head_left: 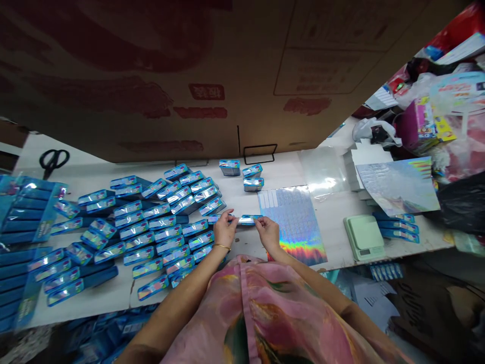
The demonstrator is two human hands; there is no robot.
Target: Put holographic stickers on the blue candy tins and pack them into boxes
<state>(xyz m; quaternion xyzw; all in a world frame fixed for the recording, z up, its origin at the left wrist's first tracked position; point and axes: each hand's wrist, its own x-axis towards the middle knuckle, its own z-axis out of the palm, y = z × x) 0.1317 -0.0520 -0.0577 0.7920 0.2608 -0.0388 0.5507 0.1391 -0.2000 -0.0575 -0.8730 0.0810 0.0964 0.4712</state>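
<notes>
A small blue box stands on the white table in front of me, its narrow shiny face up. My left hand is closed at its left end, thumb and fingers pinched. At the right end my right hand pinches too, its fingertips at the box's edge. Whether a thin sticker lies between the fingers is too small to tell. Right of my right hand lies a rainbow-shiny holographic sticker sheet, with several pale strips bare at its upper left. Many similar blue boxes stand in rows to my left.
A big cardboard carton walls off the table's back. Three blue boxes stand before it. Black scissors lie far left, near plastic-wrapped boxes. Rightward are a pale green scale, another shiny sheet and cluttered bags.
</notes>
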